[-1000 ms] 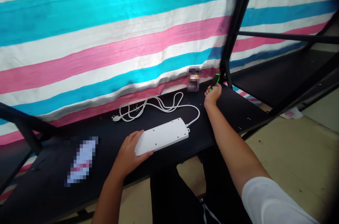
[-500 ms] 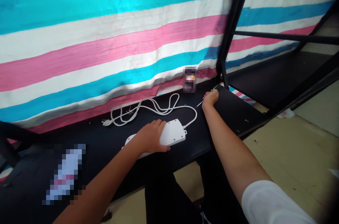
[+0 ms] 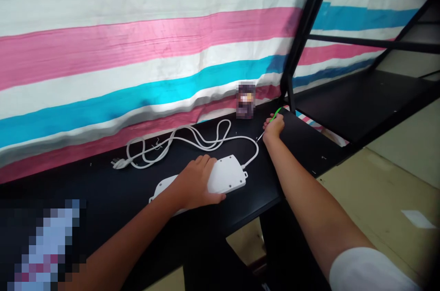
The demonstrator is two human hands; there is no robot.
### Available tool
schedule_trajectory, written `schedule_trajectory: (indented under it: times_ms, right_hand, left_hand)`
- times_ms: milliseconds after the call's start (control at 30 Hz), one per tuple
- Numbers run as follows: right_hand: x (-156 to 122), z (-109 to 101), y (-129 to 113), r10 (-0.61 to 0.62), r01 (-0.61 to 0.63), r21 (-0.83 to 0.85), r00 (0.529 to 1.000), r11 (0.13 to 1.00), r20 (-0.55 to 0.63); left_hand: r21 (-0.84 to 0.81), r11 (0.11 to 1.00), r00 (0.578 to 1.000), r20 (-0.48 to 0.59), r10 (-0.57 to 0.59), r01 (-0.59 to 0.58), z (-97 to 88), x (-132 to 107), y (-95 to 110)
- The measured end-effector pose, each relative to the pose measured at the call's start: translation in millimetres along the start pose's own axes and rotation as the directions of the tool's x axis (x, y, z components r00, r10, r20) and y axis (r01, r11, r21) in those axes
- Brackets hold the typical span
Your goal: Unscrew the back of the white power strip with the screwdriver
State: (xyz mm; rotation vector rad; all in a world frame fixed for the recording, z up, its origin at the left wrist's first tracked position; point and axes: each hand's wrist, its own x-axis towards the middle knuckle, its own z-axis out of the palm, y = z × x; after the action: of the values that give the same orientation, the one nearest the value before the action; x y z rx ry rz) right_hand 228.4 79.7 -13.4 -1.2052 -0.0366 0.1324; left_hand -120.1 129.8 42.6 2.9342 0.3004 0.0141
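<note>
A white power strip lies on the black tabletop with its screwed underside facing up. Across its middle rests my left hand, fingers over the far edge and thumb along the near one, gripping it. Its white cord leaves the right end, bends back and lies in loose loops, ending in a plug at the left. My right hand is closed around a screwdriver with a green handle; the thin metal shaft points down and left, close to the cord's bend. Part of the handle is hidden by the fingers.
A small pixelated dark item stands at the back edge. Another pixelated bluish item lies at the lower left. Behind hangs a striped sheet. A black metal frame post rises at the right, beside a lower black shelf.
The view has shifted slightly, tilting downward. More of the screwdriver's green handle now shows in my right hand. My left hand stays on the power strip.
</note>
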Motion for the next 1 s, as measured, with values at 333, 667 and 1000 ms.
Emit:
schedule_trajectory:
  times_ms: [333, 667, 1000]
  right_hand:
    - [-8.2, 1.7, -4.7, 0.019, -0.018, 0.042, 0.999, 0.999, -0.028]
    - [-9.4, 1.6, -3.9, -0.012, 0.013, 0.006, 1.0, 1.0, -0.015]
    - [-7.9, 1.1, -2.0, -0.037, 0.038, -0.05, 0.999, 0.998, 0.006]
  left_hand:
    - [-0.028, 0.999, 1.0, 0.014, -0.017, 0.017, -0.1, 2.0, -3.3]
    - [-0.037, 0.999, 1.0, 0.015, -0.013, 0.014, 0.0, 1.0, -2.8]
    - [-0.035, 0.999, 1.0, 0.017, -0.016, 0.016, -0.1, 1.8, -3.8]
